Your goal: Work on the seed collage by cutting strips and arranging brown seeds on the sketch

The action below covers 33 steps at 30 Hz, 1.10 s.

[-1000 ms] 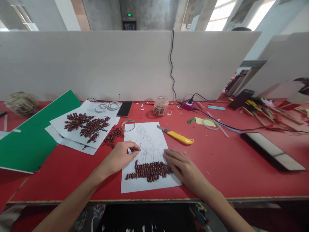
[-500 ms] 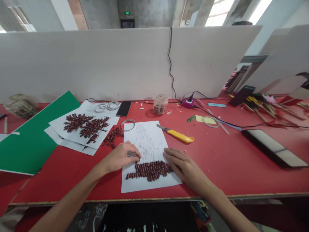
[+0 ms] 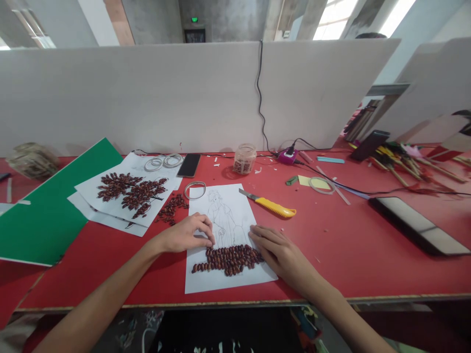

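A white sheet with a pencil drawing of a figure [image 3: 224, 215] lies in front of me. Rows of dark reddish-brown beans [image 3: 231, 257] cover its lower part. My left hand [image 3: 191, 233] is closed in a pinch at the upper left end of these rows; whatever is between the fingertips is hidden. My right hand [image 3: 275, 247] rests flat on the sheet's right edge, fingers stretched out, beside the right end of the rows. Loose beans [image 3: 172, 208] form a small pile on the red table, beyond my left hand.
A yellow utility knife [image 3: 274, 206] lies right of the drawing with its blade out. Behind stand a jar of beans [image 3: 244, 159] and a phone [image 3: 189, 165]. Left are papers with a bean-covered tree [image 3: 132, 191] and a green board [image 3: 47, 215]. A tablet [image 3: 419, 225] lies right.
My left hand has shifted very slightly, its fingertips still at the upper left of the bean rows. My right hand and the sheet have stayed in place.
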Each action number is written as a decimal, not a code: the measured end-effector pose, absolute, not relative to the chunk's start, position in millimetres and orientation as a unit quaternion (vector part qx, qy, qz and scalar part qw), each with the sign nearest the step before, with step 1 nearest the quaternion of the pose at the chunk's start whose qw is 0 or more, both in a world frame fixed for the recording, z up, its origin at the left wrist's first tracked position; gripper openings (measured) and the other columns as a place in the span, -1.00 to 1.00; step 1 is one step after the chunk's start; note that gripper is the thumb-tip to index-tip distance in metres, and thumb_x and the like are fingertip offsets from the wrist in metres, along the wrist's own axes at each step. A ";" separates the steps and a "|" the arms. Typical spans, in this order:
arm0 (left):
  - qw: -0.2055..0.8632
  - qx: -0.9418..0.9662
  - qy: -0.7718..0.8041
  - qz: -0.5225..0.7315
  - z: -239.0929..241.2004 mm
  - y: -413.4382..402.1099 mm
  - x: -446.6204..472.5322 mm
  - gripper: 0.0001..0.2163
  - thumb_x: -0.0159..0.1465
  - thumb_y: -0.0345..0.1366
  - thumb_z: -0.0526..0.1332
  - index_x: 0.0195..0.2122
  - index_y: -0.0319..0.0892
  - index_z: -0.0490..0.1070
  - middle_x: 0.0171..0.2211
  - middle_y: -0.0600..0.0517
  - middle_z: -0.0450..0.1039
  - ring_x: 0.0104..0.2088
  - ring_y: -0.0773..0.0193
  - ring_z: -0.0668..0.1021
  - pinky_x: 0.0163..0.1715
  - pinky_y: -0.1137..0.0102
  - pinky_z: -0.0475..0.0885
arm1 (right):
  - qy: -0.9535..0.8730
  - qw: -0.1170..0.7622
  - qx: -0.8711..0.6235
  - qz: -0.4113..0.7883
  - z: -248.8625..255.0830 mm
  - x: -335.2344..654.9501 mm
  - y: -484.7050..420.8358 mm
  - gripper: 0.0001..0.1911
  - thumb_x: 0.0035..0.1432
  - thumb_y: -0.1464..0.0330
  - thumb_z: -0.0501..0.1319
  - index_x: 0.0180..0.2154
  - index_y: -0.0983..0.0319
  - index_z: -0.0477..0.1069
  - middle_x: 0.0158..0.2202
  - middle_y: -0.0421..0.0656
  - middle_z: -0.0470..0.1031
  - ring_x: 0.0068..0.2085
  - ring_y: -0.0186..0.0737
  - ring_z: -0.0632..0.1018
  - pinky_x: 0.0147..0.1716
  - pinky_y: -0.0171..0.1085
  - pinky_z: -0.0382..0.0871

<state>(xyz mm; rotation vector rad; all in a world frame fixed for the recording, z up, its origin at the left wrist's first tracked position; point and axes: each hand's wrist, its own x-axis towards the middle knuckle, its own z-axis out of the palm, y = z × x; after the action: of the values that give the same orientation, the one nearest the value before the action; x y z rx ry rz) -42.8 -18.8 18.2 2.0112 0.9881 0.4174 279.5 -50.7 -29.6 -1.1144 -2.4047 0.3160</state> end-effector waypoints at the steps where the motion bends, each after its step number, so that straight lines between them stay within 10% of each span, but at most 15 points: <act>1: 0.413 0.806 0.391 0.164 18.4 -18.9 -42.6 -0.91 0.28 -0.27 0.32 -0.30 -0.07 0.65 -0.17 0.00 0.45 -0.06 0.16 0.49 0.01 0.26 0.40 | -0.876 0.234 -0.405 0.115 -29.5 279.4 -50.7 -0.60 0.45 0.39 0.02 0.21 0.11 0.42 0.25 -0.06 0.43 0.24 -0.02 0.46 0.17 0.12 0.46; 33: 0.297 0.817 0.441 0.222 16.7 -56.1 -30.3 -0.82 0.41 -0.29 0.18 -0.24 -0.11 0.58 -0.19 -0.02 0.53 -0.19 0.21 0.55 -0.19 0.31 0.46 | -0.875 0.243 -0.401 0.123 -25.9 278.6 -51.6 -0.60 0.45 0.40 0.04 0.23 0.05 0.40 0.25 -0.08 0.44 0.23 -0.02 0.47 0.14 0.13 0.48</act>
<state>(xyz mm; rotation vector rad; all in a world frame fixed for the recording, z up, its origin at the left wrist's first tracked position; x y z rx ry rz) -30.3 -56.1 16.7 2.1728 1.1723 0.5910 278.6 -51.6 -25.9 -1.0958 -2.3903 0.3368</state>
